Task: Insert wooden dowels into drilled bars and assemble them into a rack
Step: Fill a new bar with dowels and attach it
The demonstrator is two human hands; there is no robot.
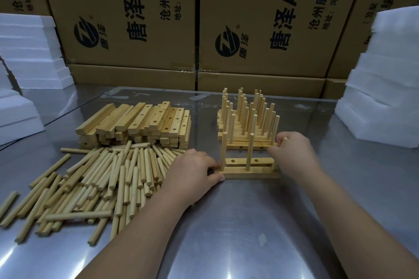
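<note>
Bar (249,175) was held at left end by left grip (197,169), dowel (285,139) pinched at right end by right grip (292,152); pushed crooked, it could've been jammed.

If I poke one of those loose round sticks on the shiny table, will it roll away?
Probably, yes: a loose dowel is round and the metal table looks smooth. It likely stays stiff, being solid wood. Ones buried in the pile would probably just jam.

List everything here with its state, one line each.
Front bar: flat, two dowels upright in it.
Left hand: grips the bar's left end.
Right hand: holds a dowel at its right end.
Loose dowels: lying heaped.
Bare bars: stacked, holes empty.
Finished bars: stacked, dowels upright.
</note>
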